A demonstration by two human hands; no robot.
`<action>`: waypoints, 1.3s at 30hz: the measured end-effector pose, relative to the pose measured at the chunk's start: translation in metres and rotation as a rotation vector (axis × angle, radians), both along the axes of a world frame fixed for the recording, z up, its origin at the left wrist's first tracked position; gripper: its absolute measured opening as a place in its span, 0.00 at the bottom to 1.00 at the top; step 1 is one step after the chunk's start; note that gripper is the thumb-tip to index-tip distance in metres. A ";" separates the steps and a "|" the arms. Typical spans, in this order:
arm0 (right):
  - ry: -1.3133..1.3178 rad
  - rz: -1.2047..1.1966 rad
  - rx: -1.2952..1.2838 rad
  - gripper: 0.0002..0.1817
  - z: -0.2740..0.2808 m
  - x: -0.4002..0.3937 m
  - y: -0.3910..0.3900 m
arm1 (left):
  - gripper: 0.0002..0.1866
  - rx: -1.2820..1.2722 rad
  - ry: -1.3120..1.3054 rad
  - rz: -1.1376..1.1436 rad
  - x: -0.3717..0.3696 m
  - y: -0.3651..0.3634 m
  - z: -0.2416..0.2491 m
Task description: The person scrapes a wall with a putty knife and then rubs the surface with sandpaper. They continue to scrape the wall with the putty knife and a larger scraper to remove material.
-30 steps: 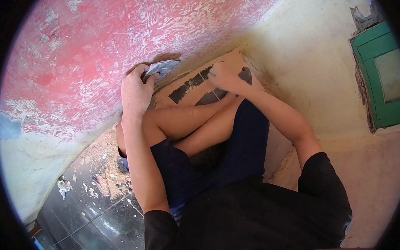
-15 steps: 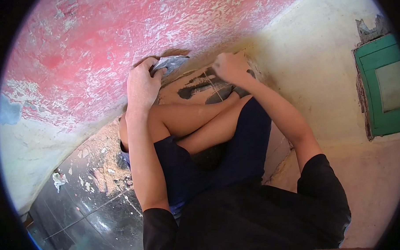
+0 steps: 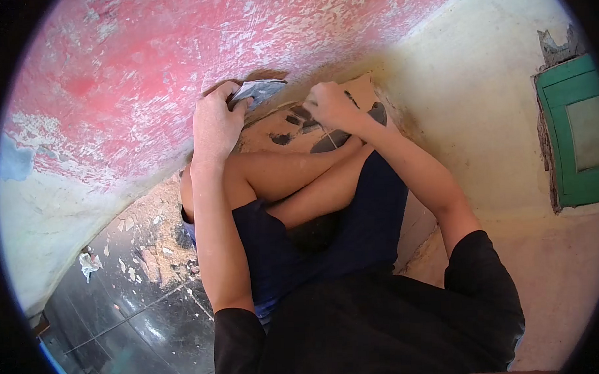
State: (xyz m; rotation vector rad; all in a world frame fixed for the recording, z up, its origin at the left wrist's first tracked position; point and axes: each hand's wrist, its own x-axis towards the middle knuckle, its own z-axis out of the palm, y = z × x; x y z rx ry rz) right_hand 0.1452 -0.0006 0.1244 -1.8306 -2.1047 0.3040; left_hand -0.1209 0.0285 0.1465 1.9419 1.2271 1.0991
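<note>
A grey, creased sheet (image 3: 262, 90) is pinched between the thumb and fingers of my left hand (image 3: 219, 120), close against the lower part of the pink wall (image 3: 137, 67). To the right, my right hand (image 3: 330, 107) is closed over the dusty floor (image 3: 265, 137), near the foot of the wall. Whatever its curled fingers may hold is hidden. Dark patches show through the reddish dust below it.
My crossed legs (image 3: 279, 174) lie below the hands. Dust and paint flakes (image 3: 160, 258) cover dark tiles (image 3: 146, 331) at the lower left, beside a crumpled white scrap (image 3: 88, 264). A green frame (image 3: 568, 131) is set in the cream wall (image 3: 468, 102) at right.
My right hand has moved a little to the left, and the dark patches in the dust below it look different. The left hand and its sheet have barely shifted.
</note>
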 end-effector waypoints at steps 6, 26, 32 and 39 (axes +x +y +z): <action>-0.183 0.070 0.119 0.12 -0.053 0.012 0.022 | 0.11 0.022 0.003 0.007 -0.001 -0.001 0.001; -0.084 0.123 0.152 0.10 -0.058 -0.078 0.012 | 0.11 0.028 -0.102 0.091 -0.009 -0.002 0.007; 0.101 0.283 0.155 0.10 -0.020 -0.127 -0.010 | 0.11 -0.015 -0.091 0.086 -0.010 -0.002 0.007; -0.027 0.093 0.228 0.12 -0.002 -0.029 -0.010 | 0.10 0.021 -0.114 0.105 -0.007 -0.002 0.006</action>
